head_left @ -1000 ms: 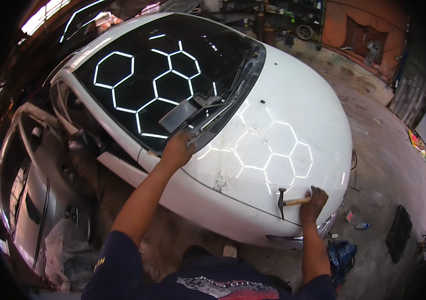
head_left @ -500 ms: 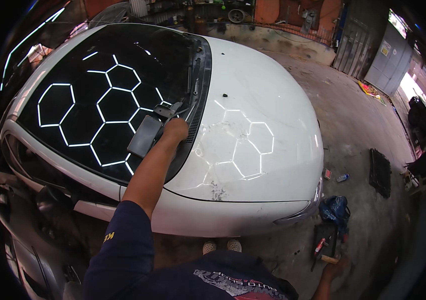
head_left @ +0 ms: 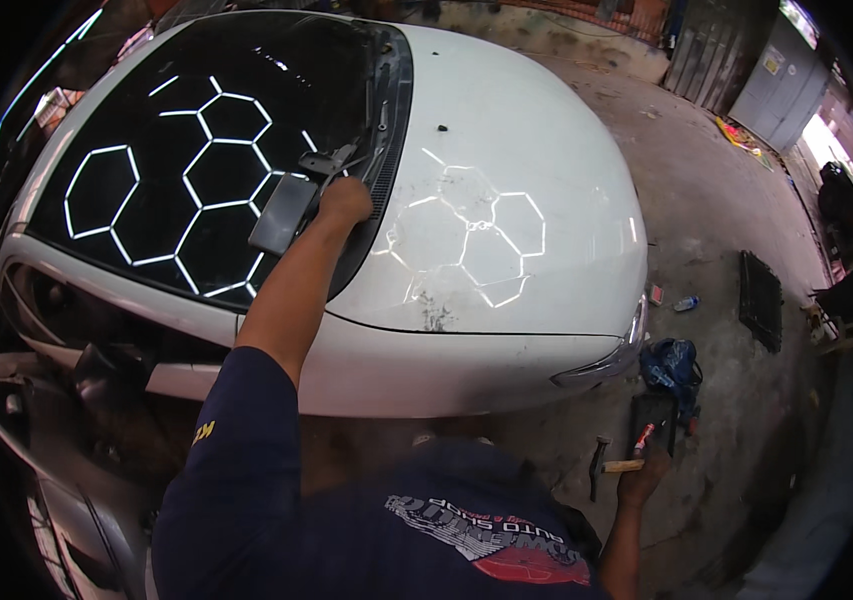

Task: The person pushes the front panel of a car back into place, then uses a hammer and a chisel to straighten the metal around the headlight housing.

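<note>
My left hand [head_left: 344, 200] is closed at the base of the dark windscreen [head_left: 156, 130], beside a grey rectangular panel [head_left: 280, 212] and dark fittings [head_left: 326, 160] near the wipers; what its fingers grip is hidden. Low at the right, beyond the white car's front, my right hand [head_left: 646, 468] grips a hammer [head_left: 622, 466] by its wooden handle, the dark head pointing left. The white bonnet [head_left: 536, 130] shows dark scuff marks and hexagonal light reflections.
A blue bag [head_left: 671, 372], a black tray [head_left: 658, 420], a bottle [head_left: 685, 303] and a black flat panel [head_left: 759, 298] lie on the floor at right. A loose car body part [head_left: 86, 510] stands at left. A grey metal door [head_left: 781, 90] is at back right.
My view has turned, and the car sits differently in it. My right hand has moved with the hammer from over the bonnet's front down beside the car. My left hand stays by the windscreen's base.
</note>
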`<state>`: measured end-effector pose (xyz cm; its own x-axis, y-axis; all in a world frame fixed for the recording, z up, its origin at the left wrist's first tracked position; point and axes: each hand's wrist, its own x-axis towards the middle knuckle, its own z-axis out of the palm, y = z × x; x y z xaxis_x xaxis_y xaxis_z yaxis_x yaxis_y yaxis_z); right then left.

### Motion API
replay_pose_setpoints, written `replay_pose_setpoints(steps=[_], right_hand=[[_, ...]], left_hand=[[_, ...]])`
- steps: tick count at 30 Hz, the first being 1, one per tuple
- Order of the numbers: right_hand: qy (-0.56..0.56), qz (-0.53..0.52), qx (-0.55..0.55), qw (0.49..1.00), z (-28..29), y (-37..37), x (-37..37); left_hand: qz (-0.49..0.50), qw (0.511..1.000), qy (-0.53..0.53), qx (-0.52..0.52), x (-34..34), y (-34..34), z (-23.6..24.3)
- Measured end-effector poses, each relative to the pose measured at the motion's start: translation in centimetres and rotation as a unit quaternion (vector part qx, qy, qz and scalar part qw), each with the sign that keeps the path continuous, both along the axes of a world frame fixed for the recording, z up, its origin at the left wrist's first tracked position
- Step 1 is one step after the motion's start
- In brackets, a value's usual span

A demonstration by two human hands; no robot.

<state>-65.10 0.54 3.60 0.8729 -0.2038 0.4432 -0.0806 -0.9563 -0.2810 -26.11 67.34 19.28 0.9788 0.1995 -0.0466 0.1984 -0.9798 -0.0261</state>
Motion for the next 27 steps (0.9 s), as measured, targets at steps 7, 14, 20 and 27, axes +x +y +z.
replay_pose_setpoints(steps=[7,14,20,27], right_hand=[[-0.008,0.052,0.016,0.998,-2.3,-4.3,1.4],[-0.031,0.080,0.048,0.995,-7.4,-8.0,5.1],[-0.003,0.077,0.006,0.997,-7.1,-7.1,10.3],[0.003,0.125,0.157,0.980,-3.3,-3.5,15.6]], left_hand=[[0.033,0.993,-0.114,0.021,-5.7,-1.4,8.1],[0.003,0.992,-0.067,0.106,-20.1,-3.7,23.0],[0.010,0.995,-0.009,0.102,-30.1,-11.1,31.2],[-0.042,0.991,-0.036,0.120,-34.1,-11.0,31.0]])
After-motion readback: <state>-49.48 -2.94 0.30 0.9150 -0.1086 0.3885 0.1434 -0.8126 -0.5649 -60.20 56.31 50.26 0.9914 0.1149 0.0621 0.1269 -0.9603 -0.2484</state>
